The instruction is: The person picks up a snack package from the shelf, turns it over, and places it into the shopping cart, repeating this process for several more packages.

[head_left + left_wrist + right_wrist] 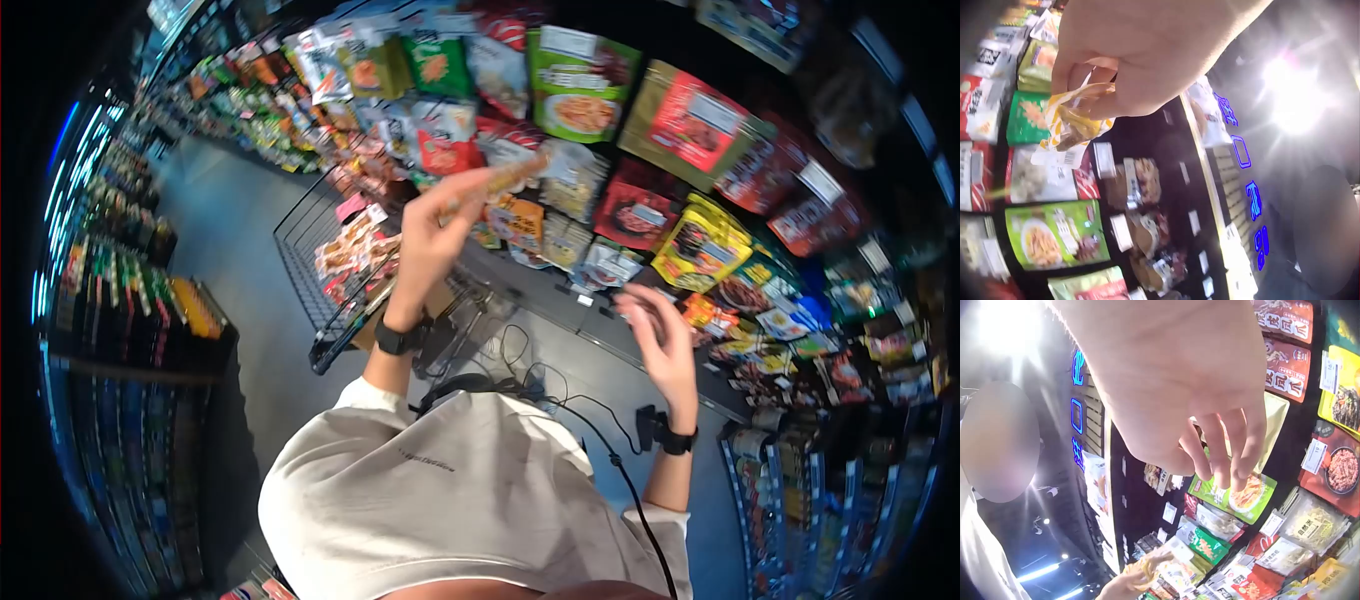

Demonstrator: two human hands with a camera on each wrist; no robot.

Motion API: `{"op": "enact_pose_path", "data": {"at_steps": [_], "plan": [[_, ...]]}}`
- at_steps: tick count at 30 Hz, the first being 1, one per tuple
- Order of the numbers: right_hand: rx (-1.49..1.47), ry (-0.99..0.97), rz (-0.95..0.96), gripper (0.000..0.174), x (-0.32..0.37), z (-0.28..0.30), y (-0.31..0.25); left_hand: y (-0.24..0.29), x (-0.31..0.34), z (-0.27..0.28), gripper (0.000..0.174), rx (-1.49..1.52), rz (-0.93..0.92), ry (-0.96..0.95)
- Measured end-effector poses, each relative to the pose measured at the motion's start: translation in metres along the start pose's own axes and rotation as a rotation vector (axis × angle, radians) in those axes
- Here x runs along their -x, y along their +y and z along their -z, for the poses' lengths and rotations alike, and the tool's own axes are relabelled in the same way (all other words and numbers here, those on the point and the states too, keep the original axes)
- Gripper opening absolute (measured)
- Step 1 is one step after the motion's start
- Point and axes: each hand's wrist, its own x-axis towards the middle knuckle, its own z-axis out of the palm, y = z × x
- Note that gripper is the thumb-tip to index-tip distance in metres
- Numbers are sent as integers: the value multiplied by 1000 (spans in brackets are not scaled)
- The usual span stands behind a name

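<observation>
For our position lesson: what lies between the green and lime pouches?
The left wrist view shows a pale, red-edged pouch between the green pouch and the lime pouch.

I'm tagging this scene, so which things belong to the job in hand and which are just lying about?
Job in hand:
yellow-and-white packet, held
left hand
right hand, open and holding nothing
wire cart with packets, probably

Just about:
green pouch
yellow pouch
red pouch

The small crinkled plastic packet (pixel 1079 125) in the left grip (pixel 1141 50) is patterned yellow-orange and white; near the right grip (pixel 665 345), one glossy plastic pouch (pixel 703 243) is bright yellow.
</observation>
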Motion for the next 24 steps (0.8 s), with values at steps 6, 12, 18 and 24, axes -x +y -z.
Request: {"op": "enact_pose_path", "data": {"at_steps": [6, 12, 18, 24], "plan": [[-343, 123, -10, 58, -14, -5, -10, 30, 22, -95, 59, -209, -492, -879], [-131, 301, 76, 47, -14, 16, -17, 23, -10, -113, 57, 21, -239, -624], [-136, 86, 24, 45, -29, -1, -35, 5, -55, -125, 49, 622, 252, -556], [309, 407, 119, 61, -50, -9, -39, -5, -84, -145, 17, 403, -48, -507]]}}
